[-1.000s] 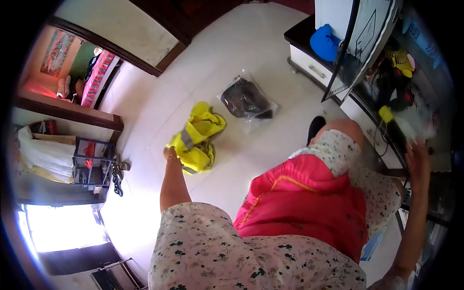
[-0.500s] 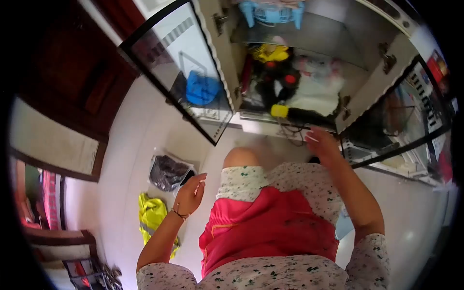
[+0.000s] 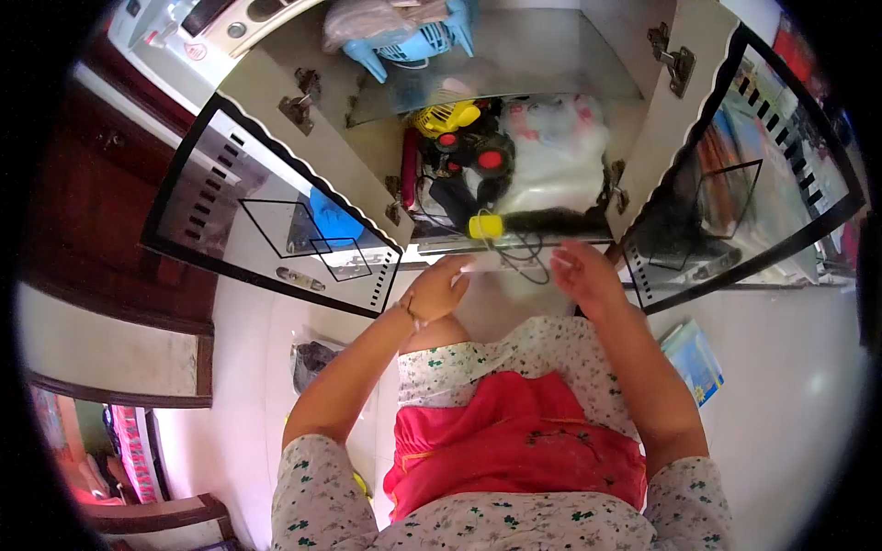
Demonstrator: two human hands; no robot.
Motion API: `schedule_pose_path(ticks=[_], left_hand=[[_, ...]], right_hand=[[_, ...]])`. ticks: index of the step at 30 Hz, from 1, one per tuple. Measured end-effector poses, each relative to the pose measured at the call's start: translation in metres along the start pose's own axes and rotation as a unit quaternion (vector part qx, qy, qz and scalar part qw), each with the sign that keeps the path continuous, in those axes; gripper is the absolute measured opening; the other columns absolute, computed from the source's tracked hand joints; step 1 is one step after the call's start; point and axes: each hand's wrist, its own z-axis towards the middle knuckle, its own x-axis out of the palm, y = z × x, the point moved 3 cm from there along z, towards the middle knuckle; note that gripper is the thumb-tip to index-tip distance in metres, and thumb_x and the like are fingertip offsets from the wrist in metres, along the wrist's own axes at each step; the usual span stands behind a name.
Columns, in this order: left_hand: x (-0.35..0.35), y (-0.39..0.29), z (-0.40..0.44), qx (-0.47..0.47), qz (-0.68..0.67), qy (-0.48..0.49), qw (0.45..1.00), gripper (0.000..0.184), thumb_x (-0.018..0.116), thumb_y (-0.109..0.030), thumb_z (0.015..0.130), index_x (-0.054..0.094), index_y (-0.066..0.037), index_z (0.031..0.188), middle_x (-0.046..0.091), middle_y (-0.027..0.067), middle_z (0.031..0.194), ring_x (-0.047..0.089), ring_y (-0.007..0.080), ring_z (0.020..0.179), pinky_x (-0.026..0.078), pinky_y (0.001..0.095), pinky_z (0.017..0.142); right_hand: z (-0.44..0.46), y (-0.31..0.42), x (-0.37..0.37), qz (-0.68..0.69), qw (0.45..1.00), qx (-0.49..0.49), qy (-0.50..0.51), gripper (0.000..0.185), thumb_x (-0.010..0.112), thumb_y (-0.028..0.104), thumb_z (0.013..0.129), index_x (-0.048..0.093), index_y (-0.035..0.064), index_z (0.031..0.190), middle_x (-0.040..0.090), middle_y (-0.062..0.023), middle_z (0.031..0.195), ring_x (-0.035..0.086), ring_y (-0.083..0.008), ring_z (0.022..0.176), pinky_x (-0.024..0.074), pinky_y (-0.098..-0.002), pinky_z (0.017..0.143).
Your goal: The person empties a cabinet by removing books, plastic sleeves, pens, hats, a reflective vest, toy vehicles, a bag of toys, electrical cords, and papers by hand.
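Note:
Both hands are at the front edge of a cabinet with its two glass doors open. My left hand [image 3: 439, 289] has loosely bent fingers and holds nothing I can see. To the right of the hanging cable [image 3: 526, 266], my right hand [image 3: 586, 278] is raised with its fingers apart and empty. The cable belongs to a black item with a yellow end [image 3: 486, 226] lying along the shelf's front. Behind it are black things with red discs [image 3: 491, 160], a yellow slotted item [image 3: 446, 118] and a white plastic bag [image 3: 554, 151].
The left glass door [image 3: 266, 211] and right glass door [image 3: 753, 174] swing outward beside my arms. A blue plastic item [image 3: 413, 41] is on the upper glass shelf. On the floor lie a bagged dark item [image 3: 314, 364] at left and a blue-white packet [image 3: 692, 361] at right.
My left hand let go of the yellow garment on the floor and came to the cabinet front. The view has turned toward the open cabinet. My right hand remains near the cable.

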Motion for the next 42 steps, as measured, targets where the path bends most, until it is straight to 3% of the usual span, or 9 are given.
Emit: schedule_pose_path(ticks=[4,8,10,17,25,29,33,38,42], left_hand=[[0.019,0.014,0.043,0.056,0.063,0.050,0.995,0.040,0.053,-0.012,0.082,0.048,-0.006,0.121,0.051,0.0212,0.117,0.047,0.0357,0.111,0.038,0.0388,0.096],[0.023,0.010,0.096,0.012,0.082,-0.035,0.996,0.053,0.058,-0.018,0.080,0.038,-0.006,0.128,0.039,0.0248,0.129,0.042,0.0410,0.115,0.036,0.0417,0.097],[0.015,0.006,0.119,-0.023,0.102,-0.207,0.973,0.063,0.066,-0.024,0.077,0.036,-0.003,0.128,0.035,0.0242,0.131,0.039,0.0414,0.117,0.035,0.0428,0.098],[0.011,-0.001,0.178,-0.164,0.248,-0.131,0.946,0.079,0.067,-0.043,0.073,0.030,-0.015,0.137,0.025,0.0213,0.140,0.035,0.0384,0.122,0.040,0.0436,0.094],[0.004,0.002,0.197,-0.179,0.213,-0.091,0.956,0.068,0.064,-0.036,0.074,0.037,-0.014,0.133,0.031,0.0177,0.138,0.044,0.0382,0.114,0.042,0.0430,0.092],[-0.014,0.020,0.210,-0.089,0.181,-0.245,0.948,0.052,0.062,-0.030,0.074,0.052,-0.005,0.119,0.050,0.0205,0.120,0.048,0.0356,0.110,0.038,0.0409,0.095],[-0.044,0.030,0.205,-0.011,-0.034,-0.356,0.934,0.046,0.064,-0.023,0.074,0.056,-0.001,0.113,0.059,0.0171,0.104,0.055,0.0296,0.094,0.043,0.0360,0.085],[-0.075,-0.024,0.147,-0.114,-0.428,-0.258,0.858,0.042,0.057,-0.008,0.085,0.048,-0.008,0.126,0.057,0.0019,0.094,0.052,0.0060,0.079,0.043,0.0190,0.068],[-0.064,-0.008,0.110,-0.076,-0.556,-0.238,0.793,0.041,0.052,-0.006,0.086,0.046,-0.007,0.126,0.054,0.0049,0.112,0.053,0.0141,0.096,0.045,0.0282,0.078]], right_hand=[[0.001,0.009,0.001,-0.001,1.000,-0.019,-0.002,0.028,0.059,0.023,0.083,0.053,0.0076,0.105,0.058,-0.0076,0.098,0.057,-0.0217,0.090,0.0456,-0.0320,0.073],[0.003,0.013,-0.002,-0.022,0.999,-0.031,0.015,0.027,0.058,0.024,0.084,0.053,0.0081,0.105,0.058,-0.0076,0.100,0.057,-0.0204,0.090,0.0449,-0.0319,0.074],[-0.001,0.014,0.000,-0.052,0.998,-0.023,0.002,0.028,0.058,0.023,0.084,0.052,0.0081,0.107,0.058,-0.0080,0.102,0.057,-0.0203,0.091,0.0448,-0.0324,0.075],[0.002,0.015,0.005,-0.030,0.999,-0.015,-0.013,0.023,0.058,0.021,0.084,0.054,0.0081,0.103,0.058,-0.0074,0.098,0.057,-0.0201,0.089,0.0443,-0.0317,0.074],[0.002,0.010,0.004,-0.026,1.000,-0.015,-0.002,0.027,0.057,0.019,0.084,0.052,0.0050,0.107,0.057,-0.0096,0.103,0.057,-0.0236,0.093,0.0454,-0.0335,0.081],[-0.001,0.010,0.008,-0.035,0.999,-0.015,-0.020,0.027,0.058,0.020,0.084,0.052,0.0061,0.106,0.058,-0.0089,0.102,0.058,-0.0230,0.091,0.0451,-0.0331,0.078],[0.006,0.005,0.004,-0.021,0.999,-0.017,-0.017,0.026,0.060,0.022,0.083,0.052,0.0088,0.104,0.058,-0.0075,0.100,0.058,-0.0214,0.089,0.0446,-0.0330,0.074],[0.001,0.007,0.012,-0.027,0.999,-0.019,-0.010,0.022,0.059,0.022,0.083,0.052,0.0095,0.099,0.058,-0.0052,0.094,0.057,-0.0175,0.085,0.0460,-0.0285,0.068],[-0.001,0.007,0.016,-0.031,0.999,-0.009,-0.009,0.021,0.059,0.021,0.083,0.053,0.0092,0.100,0.058,-0.0046,0.094,0.057,-0.0172,0.086,0.0459,-0.0280,0.068]])
